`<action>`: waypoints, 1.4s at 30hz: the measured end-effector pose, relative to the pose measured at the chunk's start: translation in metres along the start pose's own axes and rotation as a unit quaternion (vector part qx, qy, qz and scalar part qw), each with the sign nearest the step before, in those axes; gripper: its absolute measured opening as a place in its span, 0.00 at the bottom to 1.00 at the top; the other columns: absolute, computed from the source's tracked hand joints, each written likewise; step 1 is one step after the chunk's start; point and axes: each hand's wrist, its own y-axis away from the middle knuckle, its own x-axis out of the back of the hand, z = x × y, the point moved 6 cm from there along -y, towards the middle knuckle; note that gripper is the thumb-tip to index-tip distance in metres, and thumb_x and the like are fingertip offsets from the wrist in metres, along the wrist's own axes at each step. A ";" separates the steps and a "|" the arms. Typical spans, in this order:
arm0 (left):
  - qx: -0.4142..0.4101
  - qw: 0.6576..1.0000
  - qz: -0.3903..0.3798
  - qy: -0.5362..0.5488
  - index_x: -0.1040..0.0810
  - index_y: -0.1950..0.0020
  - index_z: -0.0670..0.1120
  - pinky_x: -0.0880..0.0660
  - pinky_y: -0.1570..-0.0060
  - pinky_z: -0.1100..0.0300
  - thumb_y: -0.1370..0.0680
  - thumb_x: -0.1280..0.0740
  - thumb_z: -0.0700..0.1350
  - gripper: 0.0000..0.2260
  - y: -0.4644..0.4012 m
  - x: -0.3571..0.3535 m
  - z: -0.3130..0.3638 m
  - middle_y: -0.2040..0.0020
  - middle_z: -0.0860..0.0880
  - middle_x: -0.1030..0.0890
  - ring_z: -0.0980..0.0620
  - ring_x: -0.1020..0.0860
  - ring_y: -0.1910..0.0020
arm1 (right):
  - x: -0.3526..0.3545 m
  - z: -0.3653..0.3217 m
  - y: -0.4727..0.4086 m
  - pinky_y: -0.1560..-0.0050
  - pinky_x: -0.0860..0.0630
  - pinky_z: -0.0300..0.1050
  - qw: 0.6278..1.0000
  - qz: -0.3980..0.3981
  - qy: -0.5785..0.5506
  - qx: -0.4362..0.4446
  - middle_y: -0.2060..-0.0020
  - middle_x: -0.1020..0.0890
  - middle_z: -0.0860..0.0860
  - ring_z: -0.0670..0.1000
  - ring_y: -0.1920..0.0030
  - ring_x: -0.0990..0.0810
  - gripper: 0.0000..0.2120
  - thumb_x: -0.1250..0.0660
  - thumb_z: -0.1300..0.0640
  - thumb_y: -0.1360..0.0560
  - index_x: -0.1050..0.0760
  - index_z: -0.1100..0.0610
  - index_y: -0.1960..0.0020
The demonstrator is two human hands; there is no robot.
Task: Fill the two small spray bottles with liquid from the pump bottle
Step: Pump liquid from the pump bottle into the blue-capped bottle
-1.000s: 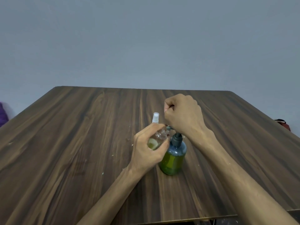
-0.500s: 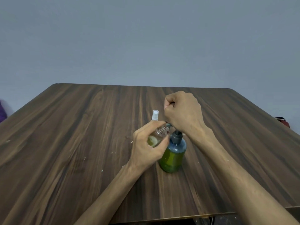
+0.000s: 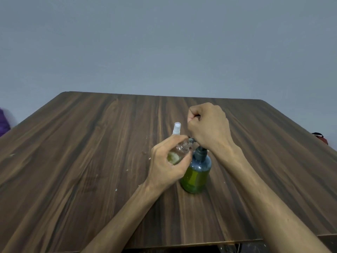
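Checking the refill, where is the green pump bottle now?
In the head view, the green pump bottle stands right of centre on the wooden table, under the right hand, touching the left hand.

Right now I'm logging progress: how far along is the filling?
Done: nothing looks finished. In hand: the left hand holds an uncapped small spray bottle, partly filled, at the pump bottle spout, the right hand fisted on the pump. Left: topping up; the capped second spray bottle behind.

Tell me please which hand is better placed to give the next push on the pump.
The right hand. Its fist already sits on the head of the pump bottle. The left hand is busy holding the small open bottle, tilted, with its neck at the spout.
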 end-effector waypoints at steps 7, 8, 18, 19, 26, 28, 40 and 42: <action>0.001 1.000 0.008 0.005 0.15 0.43 0.39 0.17 0.55 0.43 0.24 0.25 0.39 0.10 0.001 0.000 -0.001 0.52 0.47 0.13 0.48 0.14 0.54 | -0.002 -0.001 0.001 0.65 0.27 0.46 1.000 -0.010 0.009 -0.004 0.75 0.24 0.48 0.53 0.68 0.23 0.08 0.42 0.65 0.37 0.26 0.57 0.70; 0.008 1.000 0.006 0.007 0.15 0.43 0.39 0.17 0.56 0.42 0.24 0.25 0.38 0.10 0.000 -0.001 -0.002 0.53 0.47 0.13 0.47 0.14 0.55 | -0.005 -0.001 0.001 0.65 0.26 0.47 1.000 -0.019 0.007 -0.005 0.75 0.23 0.49 0.53 0.68 0.23 0.08 0.42 0.66 0.37 0.26 0.57 0.70; 0.015 1.000 0.008 0.007 0.15 0.43 0.38 0.17 0.55 0.43 0.24 0.24 0.35 0.11 0.000 -0.001 -0.001 0.52 0.47 0.13 0.47 0.13 0.54 | -0.007 -0.001 0.001 0.67 0.35 0.43 0.999 -0.037 0.016 -0.016 0.74 0.23 0.49 0.50 0.68 0.24 0.09 0.41 0.66 0.37 0.24 0.58 0.69; 0.010 1.000 0.009 0.005 0.15 0.43 0.38 0.17 0.55 0.44 0.24 0.24 0.35 0.11 0.001 0.000 -0.001 0.52 0.47 0.13 0.48 0.13 0.54 | -0.003 -0.002 0.001 0.67 0.34 0.42 0.999 -0.028 0.019 -0.009 0.74 0.22 0.49 0.50 0.69 0.24 0.09 0.41 0.67 0.36 0.24 0.57 0.69; 0.015 1.000 0.007 0.004 0.15 0.43 0.38 0.17 0.57 0.42 0.24 0.24 0.36 0.10 0.001 0.000 -0.003 0.52 0.46 0.13 0.46 0.13 0.55 | -0.007 -0.003 0.000 0.66 0.34 0.43 0.999 -0.030 0.026 -0.010 0.74 0.22 0.48 0.50 0.68 0.24 0.09 0.40 0.66 0.36 0.24 0.57 0.69; 0.005 1.000 0.010 0.001 0.15 0.43 0.38 0.17 0.57 0.42 0.24 0.24 0.36 0.11 0.002 0.000 -0.002 0.52 0.46 0.13 0.46 0.13 0.55 | -0.002 -0.003 0.001 0.67 0.32 0.43 1.000 -0.010 0.025 -0.001 0.75 0.23 0.48 0.50 0.69 0.24 0.09 0.41 0.66 0.36 0.24 0.57 0.70; 0.011 1.000 0.003 0.004 0.15 0.44 0.38 0.18 0.59 0.41 0.24 0.24 0.34 0.09 0.001 -0.001 -0.002 0.54 0.46 0.14 0.46 0.14 0.57 | -0.008 -0.002 0.002 0.65 0.32 0.44 0.999 -0.027 0.029 -0.009 0.73 0.22 0.48 0.52 0.67 0.22 0.09 0.40 0.66 0.36 0.24 0.56 0.69; 0.007 1.000 0.003 0.004 0.15 0.43 0.38 0.18 0.58 0.41 0.24 0.24 0.35 0.10 0.002 0.000 -0.002 0.53 0.46 0.13 0.46 0.14 0.56 | -0.002 -0.003 0.004 0.65 0.28 0.44 1.000 -0.005 0.029 -0.004 0.74 0.23 0.48 0.51 0.67 0.22 0.09 0.41 0.66 0.36 0.24 0.56 0.69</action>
